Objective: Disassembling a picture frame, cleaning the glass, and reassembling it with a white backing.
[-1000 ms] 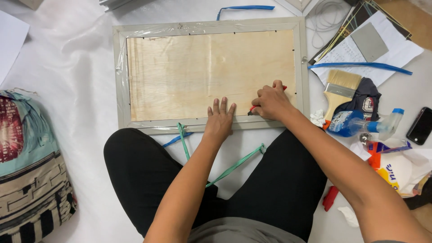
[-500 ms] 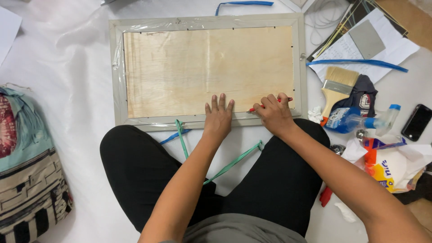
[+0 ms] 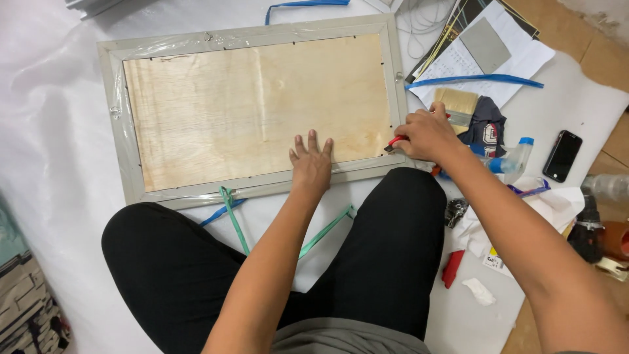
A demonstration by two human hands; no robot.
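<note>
Two hands work at the near edge of the frame [image 3: 118, 131], which lies on white sheeting on the floor, long axis running left to right across the person's knees. The left hand [image 3: 311, 164] presses flat, fingers spread, on the plywood panel [image 3: 249, 111] near the lower rail. The right hand [image 3: 426, 134] is closed around a red cutter [image 3: 395, 141], tip at the lower right corner. The right hand is nearer that corner. Clutter, including a brush [image 3: 457, 103] and a phone [image 3: 562, 155], crowds the right side; open sheeting lies left.
</note>
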